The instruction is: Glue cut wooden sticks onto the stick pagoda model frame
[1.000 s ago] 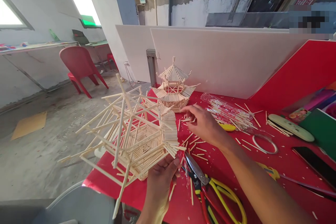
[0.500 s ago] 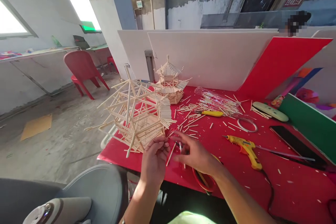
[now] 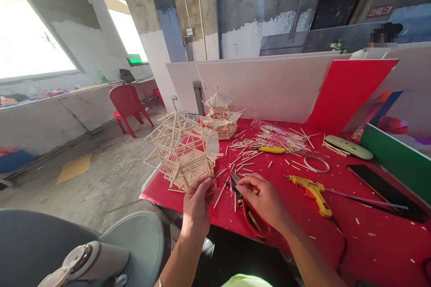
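While both hands are held near the frame [image 3: 193, 166], the left hand [image 3: 198, 195] is the nearer, placed just in front of its near right edge; the right hand [image 3: 264, 197] is held farther to the frame's right, over the pliers [image 3: 247, 217]. The frame's tall axis is kept roughly upright on the surface [image 3: 379, 255], whereas the pliers are laid aslant, tips toward the frame and handles away. On each hand, thumb and fingertips are bent close together; whether anything small is pinched, or the frame touched, cannot be told.
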Motion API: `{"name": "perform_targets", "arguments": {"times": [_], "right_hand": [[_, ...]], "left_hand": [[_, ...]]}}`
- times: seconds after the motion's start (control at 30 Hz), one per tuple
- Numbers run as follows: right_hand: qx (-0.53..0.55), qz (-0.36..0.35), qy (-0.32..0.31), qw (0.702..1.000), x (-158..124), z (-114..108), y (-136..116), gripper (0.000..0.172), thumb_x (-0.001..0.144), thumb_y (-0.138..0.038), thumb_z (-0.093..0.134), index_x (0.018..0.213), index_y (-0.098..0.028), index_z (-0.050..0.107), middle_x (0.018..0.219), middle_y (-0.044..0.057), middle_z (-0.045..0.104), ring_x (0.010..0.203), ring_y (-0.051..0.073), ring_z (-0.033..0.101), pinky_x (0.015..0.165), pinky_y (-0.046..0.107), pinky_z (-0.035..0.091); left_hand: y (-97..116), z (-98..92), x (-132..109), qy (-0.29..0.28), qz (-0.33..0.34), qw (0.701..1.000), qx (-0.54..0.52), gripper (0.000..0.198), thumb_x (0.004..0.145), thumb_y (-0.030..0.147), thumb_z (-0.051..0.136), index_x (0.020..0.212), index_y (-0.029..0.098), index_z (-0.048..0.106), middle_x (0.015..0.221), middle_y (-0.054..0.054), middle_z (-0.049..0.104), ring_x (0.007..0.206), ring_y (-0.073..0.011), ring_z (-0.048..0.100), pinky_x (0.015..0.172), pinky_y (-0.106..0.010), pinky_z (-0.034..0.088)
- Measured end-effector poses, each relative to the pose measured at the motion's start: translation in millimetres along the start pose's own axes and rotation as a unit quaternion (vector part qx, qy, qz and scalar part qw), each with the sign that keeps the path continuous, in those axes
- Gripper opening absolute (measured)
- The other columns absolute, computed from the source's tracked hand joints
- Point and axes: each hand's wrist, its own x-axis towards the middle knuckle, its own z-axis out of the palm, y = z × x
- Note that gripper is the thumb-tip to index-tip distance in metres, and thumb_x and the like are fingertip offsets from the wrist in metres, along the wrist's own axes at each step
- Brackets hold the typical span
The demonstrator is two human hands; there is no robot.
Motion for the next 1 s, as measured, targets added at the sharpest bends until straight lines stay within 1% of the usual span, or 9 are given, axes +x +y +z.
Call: {"name": "perform_targets", "arguments": {"times": [0.2, 0.3, 0.4, 0.47, 0.6, 0.7, 0.83, 0.9, 1.0], "right_hand": [[-0.001, 0.017, -0.036, 0.999, 0, 7, -5, 0.026, 0.091, -0.046, 0.056, 0.088, -0.024, 0.071, 0.083, 0.001, 0.072, 0.076, 0.017, 0.065, 0.071, 0.027, 0.049], [0.040, 0.053, -0.051, 0.996, 7, 14, -6, 0.026, 0.087, -0.041, 0.063, 0.105, -0.024, 0.070, 0.094, 0.002, 0.073, 0.075, 0.016, 0.064, 0.070, 0.027, 0.051], [0.130, 0.089, -0.117, 0.981, 13, 35, -4, 0.069, 0.075, -0.031, 0.075, 0.139, -0.028, 0.050, 0.127, 0.006, 0.065, 0.073, 0.012, 0.061, 0.066, 0.025, 0.053], [0.183, 0.085, -0.181, 0.963, 14, 55, -3, 0.082, 0.069, -0.024, 0.078, 0.143, -0.029, 0.045, 0.129, 0.006, 0.063, 0.071, 0.010, 0.061, 0.065, 0.024, 0.053], [0.197, 0.088, -0.247, 0.945, 17, 76, 1, 0.022, 0.080, -0.036, 0.068, 0.085, -0.015, 0.072, 0.071, 0.001, 0.069, 0.058, 0.012, 0.060, 0.055, 0.023, 0.049], [0.155, 0.110, -0.167, 0.967, 26, 48, 11, 0.042, 0.087, -0.054, 0.058, 0.083, -0.014, 0.072, 0.067, 0.003, 0.069, 0.056, 0.014, 0.061, 0.055, 0.025, 0.050], [0.039, 0.131, -0.022, 0.990, 38, -20, 31, 0.052, 0.084, -0.065, 0.056, 0.089, -0.017, 0.075, 0.077, 0.008, 0.073, 0.072, 0.021, 0.067, 0.065, 0.031, 0.053], [-0.015, 0.128, 0.000, 0.992, 37, -42, 37, 0.045, 0.078, -0.063, 0.066, 0.083, -0.020, 0.077, 0.094, 0.010, 0.075, 0.089, 0.027, 0.069, 0.076, 0.034, 0.053], [-0.151, 0.101, 0.008, 0.983, 32, -48, 42, 0.039, 0.080, -0.058, 0.066, 0.097, -0.025, 0.076, 0.122, 0.008, 0.069, 0.105, 0.028, 0.066, 0.082, 0.035, 0.052]], "left_hand": [[-4, 0.7, 19, 0.004, -0.004, 1.000, -0.021, 0.029, 0.052, 0.022, 0.089, 0.075, 0.011, 0.074, 0.074, -0.004, 0.071, 0.064, -0.0130, 0.064, 0.057, -0.022, 0.053], [-4, 1.0, 26, -0.025, -0.023, 0.999, -0.037, 0.022, 0.057, 0.022, 0.086, 0.071, 0.011, 0.073, 0.067, -0.003, 0.068, 0.058, -0.0111, 0.060, 0.055, -0.021, 0.052], [-1, 3.1, 26, -0.063, -0.043, 0.995, -0.059, 0.016, 0.063, 0.022, 0.082, 0.065, 0.013, 0.069, 0.062, -0.001, 0.064, 0.052, -0.0088, 0.054, 0.051, -0.019, 0.048], [3, 4.6, 24, -0.070, -0.055, 0.994, -0.066, 0.016, 0.063, 0.022, 0.080, 0.063, 0.013, 0.067, 0.061, 0.000, 0.063, 0.050, -0.0085, 0.052, 0.049, -0.019, 0.046], [13, 2.5, 22, -0.078, -0.051, 0.994, -0.051, 0.018, 0.065, 0.026, 0.079, 0.060, 0.014, 0.065, 0.060, 0.000, 0.060, 0.048, -0.0088, 0.049, 0.046, -0.020, 0.043], [14, -5.1, 26, -0.072, -0.004, 0.997, -0.004, 0.021, 0.066, 0.030, 0.080, 0.060, 0.015, 0.066, 0.061, 0.000, 0.061, 0.051, -0.0098, 0.051, 0.049, -0.021, 0.042], [2, -17.3, 36, -0.042, 0.071, 0.987, 0.135, 0.023, 0.068, 0.035, 0.079, 0.059, 0.016, 0.069, 0.061, -0.002, 0.062, 0.057, -0.0117, 0.052, 0.057, -0.021, 0.043], [-6, -22.1, 40, -0.050, 0.117, 0.964, 0.232, 0.020, 0.073, 0.035, 0.076, 0.064, 0.017, 0.072, 0.066, -0.004, 0.065, 0.064, -0.0152, 0.056, 0.061, -0.023, 0.043], [-16, -26.7, 41, -0.083, 0.217, 0.896, 0.378, 0.011, 0.077, 0.027, 0.071, 0.069, 0.021, 0.075, 0.079, -0.006, 0.070, 0.074, -0.0200, 0.061, 0.067, -0.027, 0.044]]}}
